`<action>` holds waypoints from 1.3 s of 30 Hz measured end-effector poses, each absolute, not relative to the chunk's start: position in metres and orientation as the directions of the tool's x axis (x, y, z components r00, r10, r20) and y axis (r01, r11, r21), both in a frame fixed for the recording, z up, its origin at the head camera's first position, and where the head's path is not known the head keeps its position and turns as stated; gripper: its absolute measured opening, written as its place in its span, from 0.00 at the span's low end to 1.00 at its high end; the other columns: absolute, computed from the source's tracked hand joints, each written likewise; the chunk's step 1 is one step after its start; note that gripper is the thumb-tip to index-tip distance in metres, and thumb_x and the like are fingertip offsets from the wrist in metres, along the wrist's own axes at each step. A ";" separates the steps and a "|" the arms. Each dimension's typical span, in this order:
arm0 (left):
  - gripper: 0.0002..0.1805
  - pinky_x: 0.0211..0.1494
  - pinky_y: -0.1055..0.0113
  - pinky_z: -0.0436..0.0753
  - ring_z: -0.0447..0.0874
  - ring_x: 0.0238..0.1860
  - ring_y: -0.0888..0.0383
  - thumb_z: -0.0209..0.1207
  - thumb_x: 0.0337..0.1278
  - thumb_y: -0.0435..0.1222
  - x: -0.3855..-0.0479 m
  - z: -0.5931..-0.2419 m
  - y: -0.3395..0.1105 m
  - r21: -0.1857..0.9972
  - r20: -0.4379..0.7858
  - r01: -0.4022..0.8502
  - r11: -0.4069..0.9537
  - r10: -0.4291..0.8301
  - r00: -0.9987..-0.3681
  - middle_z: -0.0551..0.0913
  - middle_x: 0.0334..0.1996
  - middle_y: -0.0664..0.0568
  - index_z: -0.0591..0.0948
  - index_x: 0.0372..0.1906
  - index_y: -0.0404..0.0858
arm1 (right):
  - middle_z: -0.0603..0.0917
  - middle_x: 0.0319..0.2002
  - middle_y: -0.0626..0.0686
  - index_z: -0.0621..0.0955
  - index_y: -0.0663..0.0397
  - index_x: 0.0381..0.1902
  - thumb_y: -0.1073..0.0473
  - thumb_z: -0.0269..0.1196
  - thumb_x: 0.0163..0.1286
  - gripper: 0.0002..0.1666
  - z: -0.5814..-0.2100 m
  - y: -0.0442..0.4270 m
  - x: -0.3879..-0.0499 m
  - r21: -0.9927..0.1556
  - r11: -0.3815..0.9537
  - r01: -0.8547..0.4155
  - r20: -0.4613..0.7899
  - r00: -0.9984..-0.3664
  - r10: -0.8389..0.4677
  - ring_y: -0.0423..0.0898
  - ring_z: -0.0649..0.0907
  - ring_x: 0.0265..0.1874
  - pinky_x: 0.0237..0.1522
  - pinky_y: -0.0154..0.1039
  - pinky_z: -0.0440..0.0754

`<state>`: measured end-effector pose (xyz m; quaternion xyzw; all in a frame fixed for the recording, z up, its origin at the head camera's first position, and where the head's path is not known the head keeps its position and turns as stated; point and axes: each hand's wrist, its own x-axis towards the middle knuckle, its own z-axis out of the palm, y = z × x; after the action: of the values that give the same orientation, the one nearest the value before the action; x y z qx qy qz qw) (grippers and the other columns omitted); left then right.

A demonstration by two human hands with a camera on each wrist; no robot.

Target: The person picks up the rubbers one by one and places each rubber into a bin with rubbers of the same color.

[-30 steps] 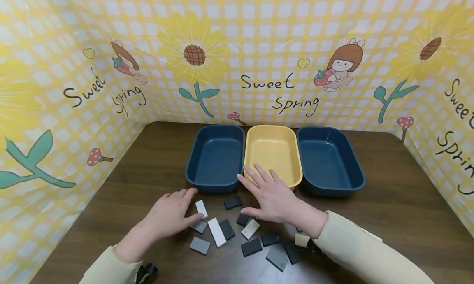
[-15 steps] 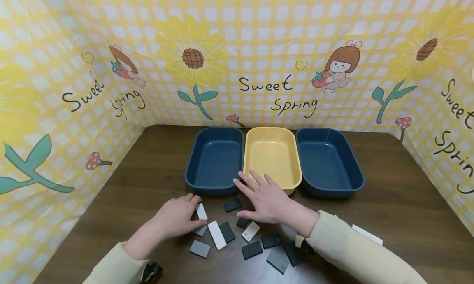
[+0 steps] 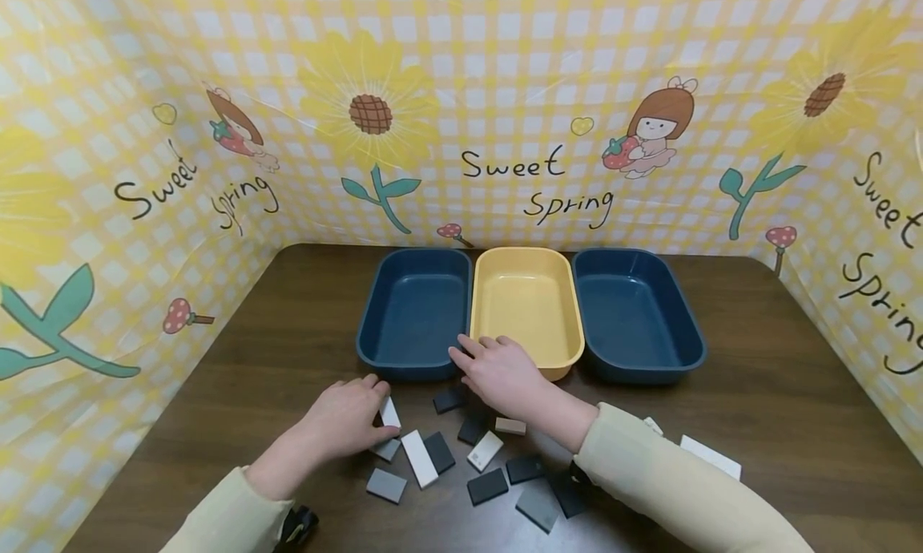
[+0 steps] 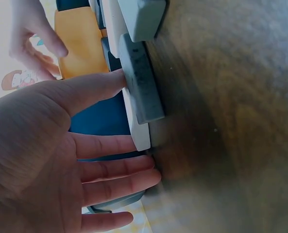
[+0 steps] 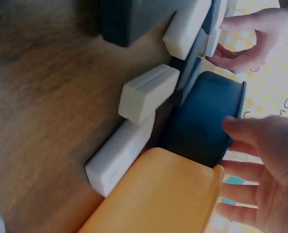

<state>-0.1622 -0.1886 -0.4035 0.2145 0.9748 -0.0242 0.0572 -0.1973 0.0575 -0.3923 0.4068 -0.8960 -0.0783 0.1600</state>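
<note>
My left hand (image 3: pixel 342 421) pinches a small white block (image 3: pixel 390 413) by its two ends, thumb at the near end and index finger at the far end. In the left wrist view a grey block (image 4: pixel 141 82) lies against that white block (image 4: pixel 141 133), beside the thumb; my other left fingers stretch out past it. My right hand (image 3: pixel 505 381) hovers with loosely bent fingers before the yellow tray (image 3: pixel 530 296), above a black block (image 3: pixel 449 399). Nothing is between its fingers in the right wrist view.
Two blue trays, one on the left (image 3: pixel 418 312) and one on the right (image 3: pixel 642 312), flank the yellow one. Several black, grey, white and beige blocks lie scattered nearer me, including a long white block (image 3: pixel 420 459) and a beige block (image 3: pixel 510 426). Patterned cloth (image 3: pixel 534 96) surrounds the table.
My left thumb and fingers have come down onto the white block's ends. My right hand has drifted left and toward me, its spread fingers now bending, uncovering the beige block.
</note>
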 end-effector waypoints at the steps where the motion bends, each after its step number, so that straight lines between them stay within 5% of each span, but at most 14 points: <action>1: 0.31 0.38 0.55 0.78 0.76 0.30 0.53 0.69 0.46 0.55 -0.162 -0.404 -0.189 -0.022 -0.121 0.420 0.907 0.414 -0.902 0.78 0.33 0.48 0.81 0.45 0.33 | 0.81 0.57 0.54 0.81 0.48 0.59 0.51 0.64 0.68 0.22 -0.393 0.056 -0.198 0.288 0.654 -0.699 0.241 -0.608 -0.756 0.48 0.84 0.46 0.43 0.40 0.81; 12: 0.29 0.34 0.57 0.77 0.74 0.26 0.56 0.69 0.45 0.56 -0.162 -0.408 -0.191 -0.017 -0.073 0.439 0.898 0.437 -0.897 0.77 0.29 0.51 0.82 0.40 0.34 | 0.86 0.46 0.50 0.86 0.47 0.47 0.59 0.64 0.67 0.11 -0.398 0.048 -0.203 0.369 0.647 -0.667 0.291 -0.579 -0.762 0.44 0.85 0.33 0.33 0.35 0.79; 39: 0.27 0.28 0.58 0.77 0.75 0.27 0.58 0.71 0.43 0.46 -0.169 -0.374 -0.256 0.110 0.091 0.297 0.949 0.288 -0.953 0.81 0.37 0.48 0.80 0.46 0.32 | 0.87 0.43 0.49 0.88 0.46 0.45 0.61 0.65 0.66 0.11 -0.396 0.045 -0.205 0.343 0.661 -0.668 0.296 -0.591 -0.751 0.42 0.85 0.29 0.30 0.33 0.79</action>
<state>-0.1694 -0.2562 -0.3736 0.1481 0.9864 0.0614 -0.0371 -0.2048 0.0452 -0.3964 0.4000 -0.8864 -0.0980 0.2114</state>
